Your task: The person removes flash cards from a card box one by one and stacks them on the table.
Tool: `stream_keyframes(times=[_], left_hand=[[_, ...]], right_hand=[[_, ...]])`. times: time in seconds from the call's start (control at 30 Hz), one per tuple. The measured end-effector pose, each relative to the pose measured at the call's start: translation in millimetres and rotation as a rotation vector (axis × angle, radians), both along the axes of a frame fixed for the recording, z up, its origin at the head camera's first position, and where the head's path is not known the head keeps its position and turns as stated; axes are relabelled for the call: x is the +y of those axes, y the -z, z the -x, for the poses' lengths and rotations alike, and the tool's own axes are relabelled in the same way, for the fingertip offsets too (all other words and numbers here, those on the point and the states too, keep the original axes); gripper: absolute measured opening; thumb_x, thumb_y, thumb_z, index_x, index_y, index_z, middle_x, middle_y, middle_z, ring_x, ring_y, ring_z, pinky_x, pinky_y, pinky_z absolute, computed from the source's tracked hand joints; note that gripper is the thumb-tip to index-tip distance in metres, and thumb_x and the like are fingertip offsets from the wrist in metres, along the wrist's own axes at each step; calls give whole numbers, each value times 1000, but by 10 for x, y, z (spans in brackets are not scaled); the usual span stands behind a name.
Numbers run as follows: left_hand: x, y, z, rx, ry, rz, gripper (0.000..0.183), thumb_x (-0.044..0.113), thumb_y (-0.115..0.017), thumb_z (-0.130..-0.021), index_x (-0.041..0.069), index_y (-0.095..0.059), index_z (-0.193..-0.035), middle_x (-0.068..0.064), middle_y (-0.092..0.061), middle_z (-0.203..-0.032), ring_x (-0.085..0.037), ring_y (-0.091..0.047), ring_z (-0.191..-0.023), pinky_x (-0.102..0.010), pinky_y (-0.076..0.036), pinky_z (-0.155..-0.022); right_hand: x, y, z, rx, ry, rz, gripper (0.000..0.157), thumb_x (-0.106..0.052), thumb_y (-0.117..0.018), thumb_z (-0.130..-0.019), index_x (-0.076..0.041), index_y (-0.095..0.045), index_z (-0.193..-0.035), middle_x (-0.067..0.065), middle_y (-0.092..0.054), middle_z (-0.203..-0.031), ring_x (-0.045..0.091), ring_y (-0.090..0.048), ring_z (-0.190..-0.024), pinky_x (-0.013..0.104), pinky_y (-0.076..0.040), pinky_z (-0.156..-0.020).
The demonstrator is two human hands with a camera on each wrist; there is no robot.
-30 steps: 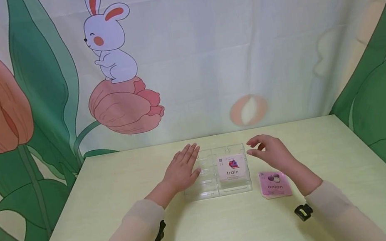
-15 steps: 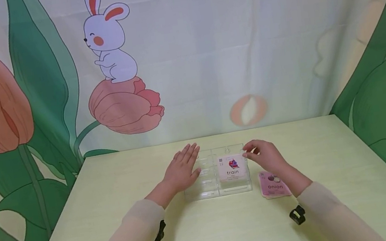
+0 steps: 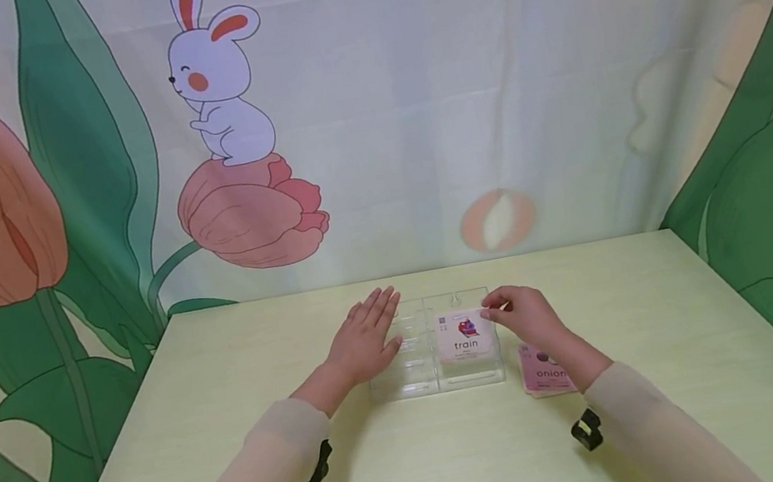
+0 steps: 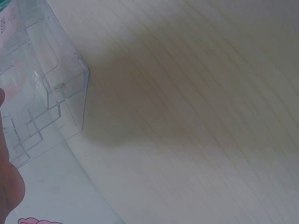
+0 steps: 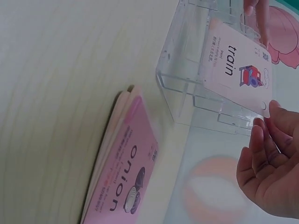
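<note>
A clear plastic card holder (image 3: pixel 405 385) with two columns of slots stands on the table. In its right column leans a white flash card (image 3: pixel 464 338) reading "train", with a red and blue train picture. My right hand (image 3: pixel 529 315) pinches this card's upper right corner; in the right wrist view the thumb (image 5: pixel 282 119) lies over the corner. My left hand (image 3: pixel 364 341) lies with straight fingers against the holder's left side. Below the right hand sits a stack of flash cards (image 3: pixel 545 380), topped by a pink "onion" card partly covered by the right forearm.
The pale wooden table (image 3: pixel 453 466) runs back to a printed cloth backdrop (image 3: pixel 402 146) with a rabbit and tulips. The card stack (image 5: pixel 126 177) lies just right of the holder, under the right forearm.
My right hand has moved left from beside the holder to the "train" card, and its fingers have closed on the corner. The left hand has stayed in place.
</note>
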State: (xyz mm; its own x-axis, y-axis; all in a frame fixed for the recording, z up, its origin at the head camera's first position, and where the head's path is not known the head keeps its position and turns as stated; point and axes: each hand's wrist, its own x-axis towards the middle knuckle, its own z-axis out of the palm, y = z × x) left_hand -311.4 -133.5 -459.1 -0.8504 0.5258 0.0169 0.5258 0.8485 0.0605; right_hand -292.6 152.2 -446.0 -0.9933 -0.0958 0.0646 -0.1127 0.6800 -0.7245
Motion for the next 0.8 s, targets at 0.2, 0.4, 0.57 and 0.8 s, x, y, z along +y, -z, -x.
stream_keyframes(times=[0.2,0.4,0.57,0.8], left_hand=[[3,-6,7,-4,2,-3,71,35,-45,-108,4,-13,-164,-13,-13,-174,-33,-11,-163,-51,-15,-133],[7,-2,8,5,0,-1,72,35,-46,-108,3,-15,-164,-13,-14,-174,-33,-12,-163,-51,-15,-133],[6,-5,1,8,-3,11,72,36,-45,-108,4,-14,-164,-13,-14,-174,-32,-12,-163,-50,-16,-133],[0,-4,-7,11,-9,4,71,36,-46,-107,5,-16,-164,-12,-16,-174,-32,-13,-163,-50,-17,-133]], right_hand=[[-11,13,28,-18,11,15,21,-16,-67,-99,-1,-72,-112,16,-74,-111,25,-62,-97,29,-54,-78],[-19,27,43,-29,26,40,17,-14,-67,-99,-1,-71,-108,15,-73,-107,24,-60,-94,25,-51,-75],[-34,38,65,-55,36,78,14,-12,-66,-99,0,-70,-106,16,-71,-103,22,-62,-90,24,-54,-76],[-42,28,80,-53,37,78,12,-10,-65,-100,1,-70,-100,17,-71,-99,21,-63,-86,25,-55,-75]])
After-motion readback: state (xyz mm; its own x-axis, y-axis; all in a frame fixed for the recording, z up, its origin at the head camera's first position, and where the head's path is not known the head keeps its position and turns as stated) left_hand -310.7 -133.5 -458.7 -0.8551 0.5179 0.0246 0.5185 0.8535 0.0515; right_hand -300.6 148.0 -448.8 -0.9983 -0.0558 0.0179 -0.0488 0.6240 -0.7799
